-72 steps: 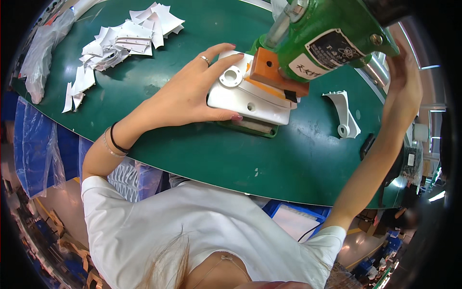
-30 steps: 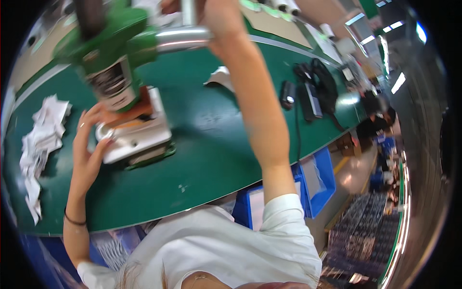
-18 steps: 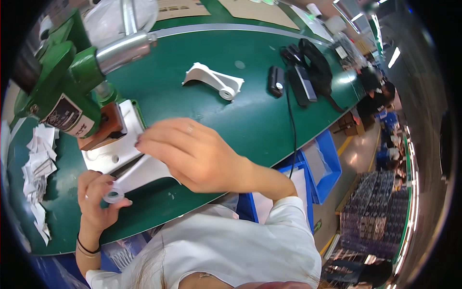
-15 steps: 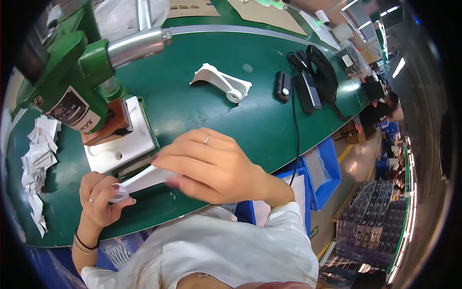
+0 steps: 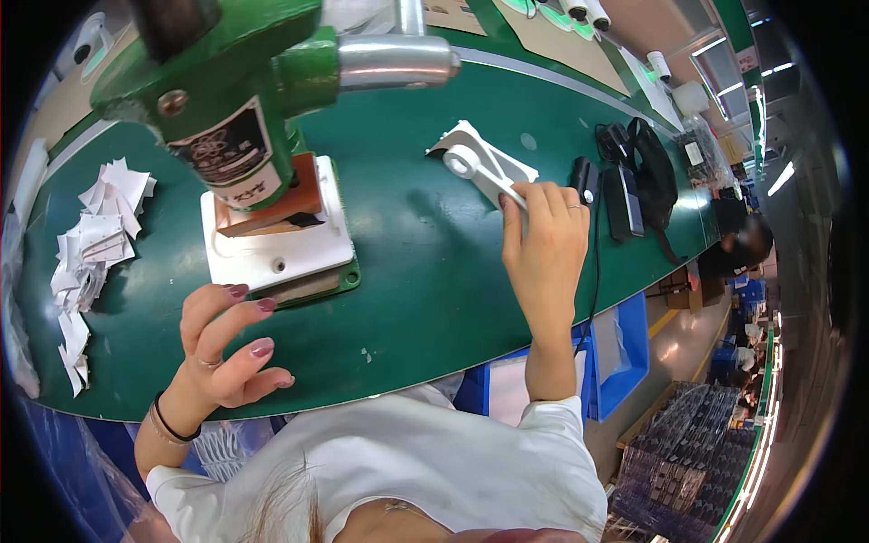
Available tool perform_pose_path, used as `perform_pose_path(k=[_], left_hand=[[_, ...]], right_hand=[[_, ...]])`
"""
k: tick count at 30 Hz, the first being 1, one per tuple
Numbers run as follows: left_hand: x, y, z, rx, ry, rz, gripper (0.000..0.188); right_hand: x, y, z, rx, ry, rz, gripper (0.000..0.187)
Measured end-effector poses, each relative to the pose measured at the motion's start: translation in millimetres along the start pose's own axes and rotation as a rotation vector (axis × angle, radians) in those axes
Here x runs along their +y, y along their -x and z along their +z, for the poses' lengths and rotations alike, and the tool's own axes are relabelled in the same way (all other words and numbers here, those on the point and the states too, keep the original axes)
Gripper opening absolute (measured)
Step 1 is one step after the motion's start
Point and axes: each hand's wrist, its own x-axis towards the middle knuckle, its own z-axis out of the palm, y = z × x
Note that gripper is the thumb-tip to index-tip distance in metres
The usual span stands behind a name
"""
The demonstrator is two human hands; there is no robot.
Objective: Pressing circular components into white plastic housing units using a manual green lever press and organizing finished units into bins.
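Out over the middle of the bench, my right hand (image 5: 550,249) pinches one end of a white plastic arm-shaped part (image 5: 489,178) with a round ring at its far end. Directly beneath or against it lies another white curved plastic part (image 5: 518,166), partly covered; whether the two touch I cannot tell. My left hand (image 5: 226,353) holds nothing, its fingers apart and half curled, near the front of a green hand press (image 5: 303,77). Under the press head sits a white block (image 5: 317,252) with a brown piece (image 5: 306,195) on it.
White scraps (image 5: 90,249) are heaped left of the press. Toward the right lie a small black device (image 5: 585,176), a black box (image 5: 623,204) and a dark strap (image 5: 656,172), with a cable hanging over the edge. Blue bins (image 5: 625,362) stand beyond the bench's front edge.
The white arm-shaped part has left my left hand and travelled right, in my right hand, to the other white part. My left hand has opened. The view has shifted, too.
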Motion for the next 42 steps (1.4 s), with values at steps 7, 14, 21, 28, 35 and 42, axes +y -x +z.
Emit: perform_pose_path(k=[7, 14, 21, 28, 35, 42], left_hand=[[1, 3, -25, 0.038, -0.088, 0.014, 0.027], [-56, 5, -93, 0.558, -0.601, -0.101, 0.015], [-107, 28, -102, 0.370, -0.667, -0.540, 0.022], [-159, 51, -105, 0.041, -0.888, -0.581, 0.030], [-181, 52, -122, -0.028, -0.649, -0.708, 0.018], [-141, 59, -130, 0.089, -0.627, -0.662, 0.024]], right_hand=[[-11, -3, 47, -0.135, 0.230, -0.120, 0.018], [6, 11, 49, -0.048, 0.306, -0.089, 0.027], [-13, 8, 42, 0.018, 0.303, -0.153, 0.031], [-44, 14, 7, 0.280, 0.086, -0.400, 0.021], [-76, 19, 0, 0.198, -0.187, -0.719, 0.021], [-105, 19, 0, 0.077, -0.357, -1.021, 0.019]])
